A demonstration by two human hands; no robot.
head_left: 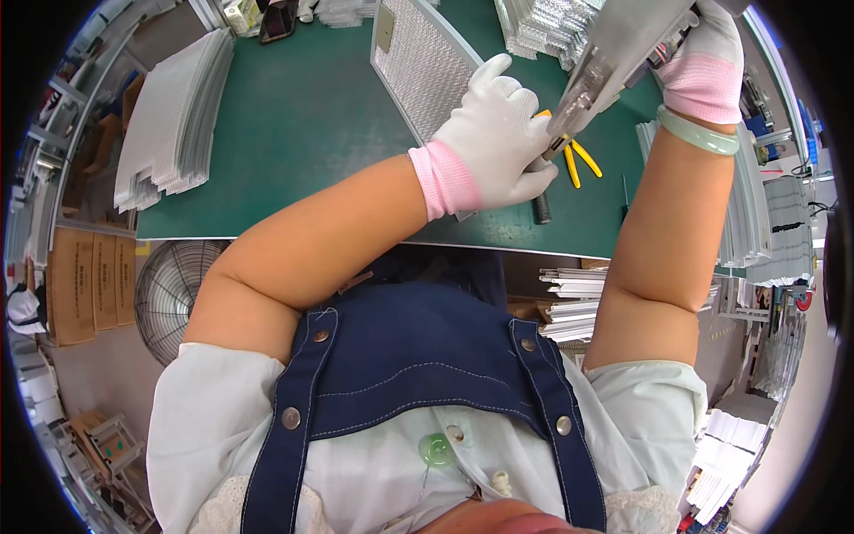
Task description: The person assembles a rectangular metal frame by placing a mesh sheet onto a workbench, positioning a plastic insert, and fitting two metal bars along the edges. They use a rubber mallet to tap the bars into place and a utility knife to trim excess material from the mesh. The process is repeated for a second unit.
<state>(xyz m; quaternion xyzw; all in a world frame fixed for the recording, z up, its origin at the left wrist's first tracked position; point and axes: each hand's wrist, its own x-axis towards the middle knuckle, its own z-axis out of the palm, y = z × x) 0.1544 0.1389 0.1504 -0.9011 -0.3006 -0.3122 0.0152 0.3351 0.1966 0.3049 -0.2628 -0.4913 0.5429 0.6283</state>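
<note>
Green counter (294, 116), matte mat top, near edge runs right against your apron. Stack of mesh sheets (173, 116) sits on the far left of it, hanging over the left edge; more stacked sheets (543, 27) at the top right. Framed mesh filter panel (422, 62) lies tilted mid-counter, its near corner under your left hand (494, 142). Left hand, white glove with pink cuff, is closed around the lower end of a long metal tool (605, 62) that slants up to the right. Right hand (707, 58), same glove, grips the tool's upper end, near the top edge of the view. Yellow-handled pliers (578, 160) lie on the mat just right of your left hand. Open mat between the left stack and the panel. Below the counter: a round fan (173, 294) and cardboard boxes (84, 285) at left, stacked trays (574, 303) at right.
</note>
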